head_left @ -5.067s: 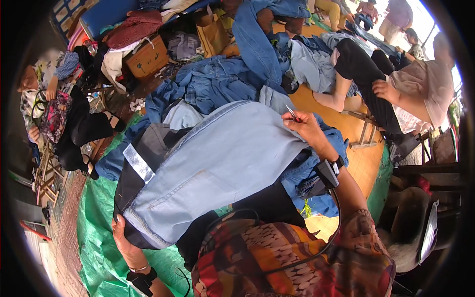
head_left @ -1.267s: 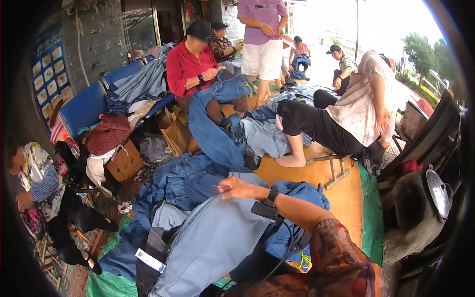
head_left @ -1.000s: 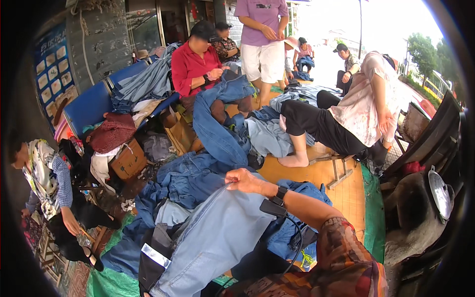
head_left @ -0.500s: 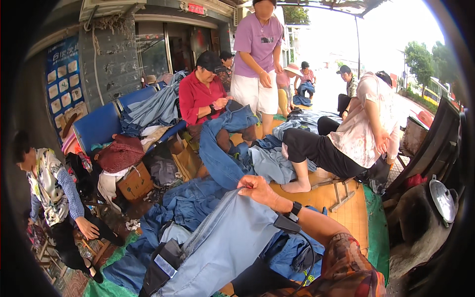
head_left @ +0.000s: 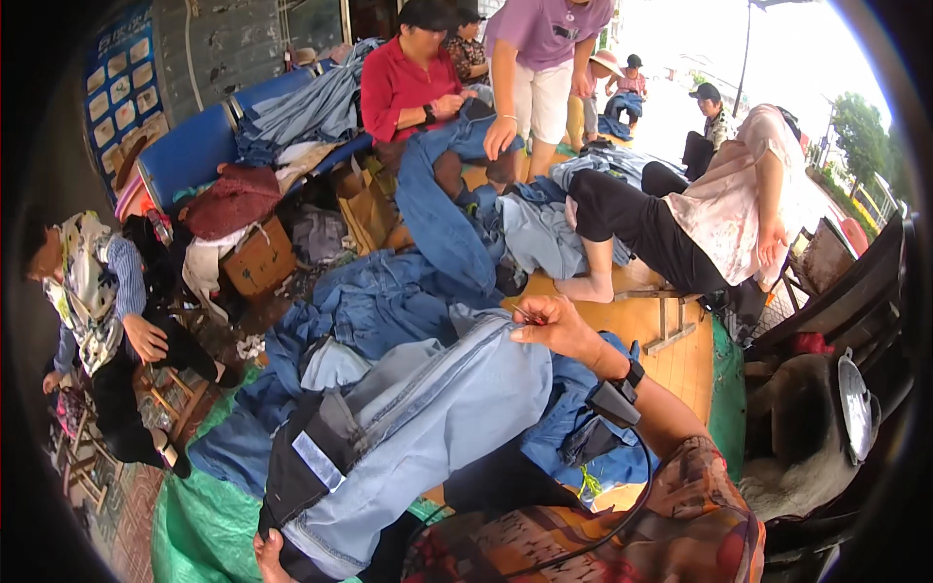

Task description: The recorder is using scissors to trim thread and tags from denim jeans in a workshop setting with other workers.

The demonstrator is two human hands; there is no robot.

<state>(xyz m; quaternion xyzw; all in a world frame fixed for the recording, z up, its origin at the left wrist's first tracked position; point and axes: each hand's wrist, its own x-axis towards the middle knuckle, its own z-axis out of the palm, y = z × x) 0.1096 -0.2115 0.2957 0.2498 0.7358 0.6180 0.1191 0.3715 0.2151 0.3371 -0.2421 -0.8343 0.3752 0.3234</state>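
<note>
Stretched across my lap is a pair of light-blue jeans [head_left: 442, 408], with a long seam along the leg and a black part with a pale label at its lower left. My right hand [head_left: 562, 328] is closed at the far end of the leg, pinching the cloth; a small dark, thin thing shows at its fingertips, too small to name. A watch-like black band [head_left: 627, 384] with a cabled device circles that wrist. At the lower edge my left hand [head_left: 270, 556] grips the near end beside the black part, its fingers partly hidden.
Darker blue jeans [head_left: 374, 301] lie heaped beyond the lap, over a green sheet [head_left: 204, 525]. Several people sit or stand around, one in a red shirt [head_left: 413, 83] handling denim. A wooden stool [head_left: 671, 321] stands ahead right; a metal lid [head_left: 857, 408] is at far right.
My right hand has moved right and lower, turning the jeans leg flatter. My left hand has come into view at the lower edge. The view has tilted down.
</note>
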